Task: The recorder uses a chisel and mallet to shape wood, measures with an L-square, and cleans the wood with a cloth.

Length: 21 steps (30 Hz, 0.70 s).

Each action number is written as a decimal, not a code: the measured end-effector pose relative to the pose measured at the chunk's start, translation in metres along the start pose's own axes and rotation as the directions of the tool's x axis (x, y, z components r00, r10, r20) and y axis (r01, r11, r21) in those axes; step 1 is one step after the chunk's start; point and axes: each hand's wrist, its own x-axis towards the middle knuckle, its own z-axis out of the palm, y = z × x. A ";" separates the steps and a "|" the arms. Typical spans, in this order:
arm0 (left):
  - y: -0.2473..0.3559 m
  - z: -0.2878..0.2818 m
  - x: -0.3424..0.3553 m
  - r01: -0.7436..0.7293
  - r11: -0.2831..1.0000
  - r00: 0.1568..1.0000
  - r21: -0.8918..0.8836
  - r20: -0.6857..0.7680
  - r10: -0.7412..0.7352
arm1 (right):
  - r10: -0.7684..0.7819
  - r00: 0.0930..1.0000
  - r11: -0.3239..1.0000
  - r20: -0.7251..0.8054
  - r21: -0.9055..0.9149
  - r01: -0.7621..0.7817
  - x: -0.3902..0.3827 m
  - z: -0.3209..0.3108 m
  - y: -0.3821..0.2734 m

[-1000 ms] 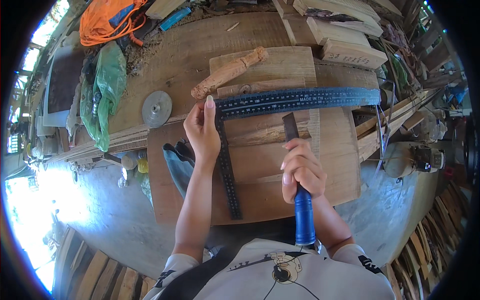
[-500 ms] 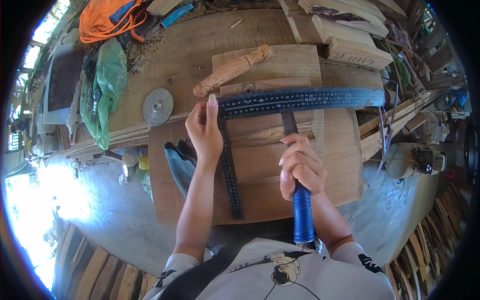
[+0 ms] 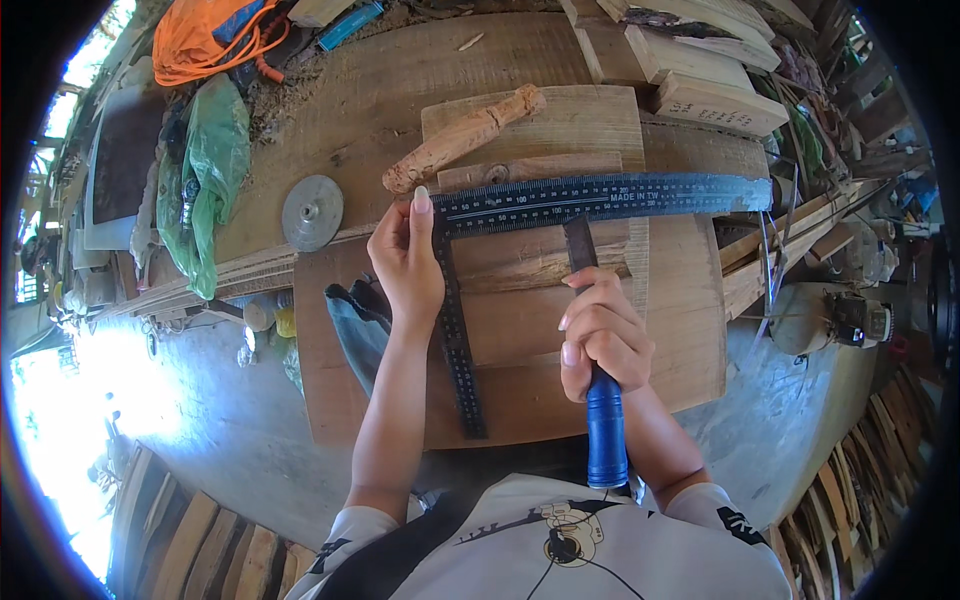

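Note:
My left hand (image 3: 408, 260) pinches the corner of a black L-shaped carpenter's square (image 3: 560, 203) between thumb and fingers. The long arm of the square stretches to the right, while its short arm hangs down toward me. My right hand (image 3: 612, 335) is closed round a chisel (image 3: 605, 425) with a blue handle. The flat dark blade points away from me, and its tip meets the lower edge of the long arm. Beneath the square lie pieces of wood (image 3: 540, 268) on a wide board (image 3: 670, 345). A roughly shaped reddish wooden stick (image 3: 455, 145) rests just beyond my left hand.
A round metal disc (image 3: 312, 213) lies on the bench at left, near a green plastic bag (image 3: 215, 175) and an orange bag with cord (image 3: 205, 45). Cut wooden blocks (image 3: 720, 105) are stacked at the far right. A dark teal cloth (image 3: 355, 335) sits beside my left forearm.
Both hands hold nearly still on the square and chisel. The far bench and the things on it sit slightly higher and further left in the picture.

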 end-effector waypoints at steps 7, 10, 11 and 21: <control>0.001 -0.001 0.000 0.028 1.000 1.000 0.011 0.006 -0.028 | 0.014 1.000 1.000 0.017 0.017 -0.014 -0.002 0.002 -0.002; 0.002 0.000 0.000 0.033 0.999 0.999 0.019 -0.003 -0.033 | 0.005 0.999 1.000 0.034 -0.003 -0.005 -0.002 0.003 -0.003; 0.002 0.001 -0.001 0.030 0.999 0.999 0.021 -0.013 -0.030 | 0.004 0.999 1.000 0.032 -0.003 -0.004 -0.002 0.004 -0.003; 0.005 -0.001 -0.002 0.027 0.999 1.000 0.036 0.002 -0.027 | -0.005 0.996 0.999 0.086 -0.035 0.008 -0.004 0.007 -0.002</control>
